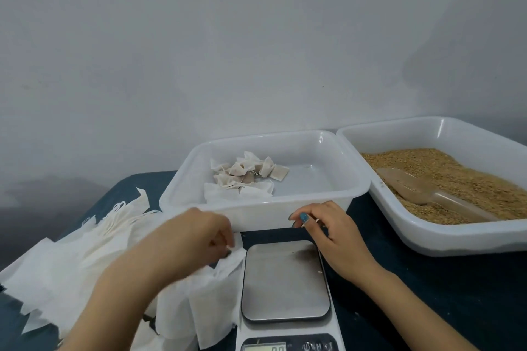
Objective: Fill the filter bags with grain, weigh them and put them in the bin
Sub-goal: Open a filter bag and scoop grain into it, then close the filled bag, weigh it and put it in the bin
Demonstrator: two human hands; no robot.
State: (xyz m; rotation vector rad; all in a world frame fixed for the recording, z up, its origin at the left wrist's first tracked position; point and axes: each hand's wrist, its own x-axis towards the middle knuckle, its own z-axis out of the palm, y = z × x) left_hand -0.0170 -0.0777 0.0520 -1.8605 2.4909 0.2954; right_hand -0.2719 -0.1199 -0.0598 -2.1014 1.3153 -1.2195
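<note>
My left hand (205, 232) pinches the edge of an empty white filter bag (228, 265) at the top of a loose pile of empty bags (71, 271), just left of the scale (285, 279). My right hand (322, 225) hovers over the scale's far right corner with fingers loosely curled; a thin pale bit shows at its fingers, too small to identify. The scale's steel plate is bare. Behind it a white bin (256, 214) holds several filled bags (248, 174). A second white bin (427, 234) on the right holds grain (462, 179) and a translucent scoop (422, 191).
Everything stands on a dark blue table (427, 293). A grey wall rises right behind the two bins. The scale's display (265, 348) sits at the bottom edge of view, partly cut off.
</note>
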